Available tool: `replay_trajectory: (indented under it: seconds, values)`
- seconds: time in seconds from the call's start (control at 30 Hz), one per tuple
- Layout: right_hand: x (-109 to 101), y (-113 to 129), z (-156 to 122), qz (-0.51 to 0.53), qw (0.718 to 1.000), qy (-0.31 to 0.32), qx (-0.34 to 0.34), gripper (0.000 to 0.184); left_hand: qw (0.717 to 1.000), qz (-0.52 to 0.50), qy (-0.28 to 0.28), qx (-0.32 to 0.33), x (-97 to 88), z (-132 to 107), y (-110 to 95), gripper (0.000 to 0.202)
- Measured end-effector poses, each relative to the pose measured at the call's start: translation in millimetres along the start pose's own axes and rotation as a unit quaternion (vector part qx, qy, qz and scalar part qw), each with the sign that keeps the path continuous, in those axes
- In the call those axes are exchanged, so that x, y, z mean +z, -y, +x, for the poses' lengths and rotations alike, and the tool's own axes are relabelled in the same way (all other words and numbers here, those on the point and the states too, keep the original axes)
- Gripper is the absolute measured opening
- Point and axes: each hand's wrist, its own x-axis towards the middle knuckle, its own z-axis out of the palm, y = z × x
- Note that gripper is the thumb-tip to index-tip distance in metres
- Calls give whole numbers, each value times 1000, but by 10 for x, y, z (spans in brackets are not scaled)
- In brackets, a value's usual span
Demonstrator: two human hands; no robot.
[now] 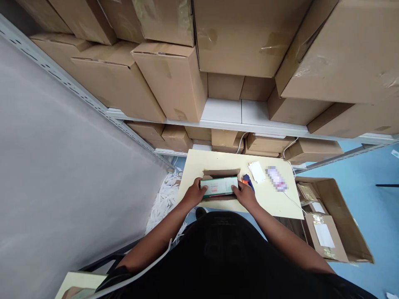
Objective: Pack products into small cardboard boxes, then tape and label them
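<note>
Between my two hands is a flat, pale green and white box (219, 186) with a small pink mark on its face. My left hand (195, 192) grips its left end, thumb on top. At the right end my right hand (245, 194) holds it the same way. The box lies over or inside an open cardboard carton (222, 172), whose back flap stands up behind it; how deep it sits I cannot tell. Just right of the carton, partly hidden by my right hand, is a blue and orange object (248, 181), perhaps a tape dispenser.
On the cream table (199, 160) lie white papers (257, 172) and a blurred-out item (276, 178) with a white cable. Shelves of cardboard boxes (174, 79) rise behind. A large open carton (349, 220) holding boxes stands right; paper strips (163, 195) cover the floor left.
</note>
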Motion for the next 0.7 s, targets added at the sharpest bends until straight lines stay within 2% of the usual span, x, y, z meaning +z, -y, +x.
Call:
replay_trajectory:
  seconds: [0.2, 0.37, 0.5, 0.6, 0.7]
  values:
    - [19, 73, 66, -137, 990, 14, -13, 34, 988, 114, -42, 90, 92, 105, 124, 46]
    - [74, -2, 112, -158, 987, -5, -3, 30, 969, 200, -2, 143, 141, 85, 155, 43]
    - [133, -94, 120, -185, 983, -24, 2, 32, 950, 255, 28, 180, 190, 171, 143, 45]
    - [140, -150, 148, -158, 986, 18, 46, 32, 939, 283, 31, 191, 242, 286, 115, 45]
    - [121, -207, 172, -96, 993, 18, 67, 33, 936, 267, 67, 218, 252, 358, 136, 29]
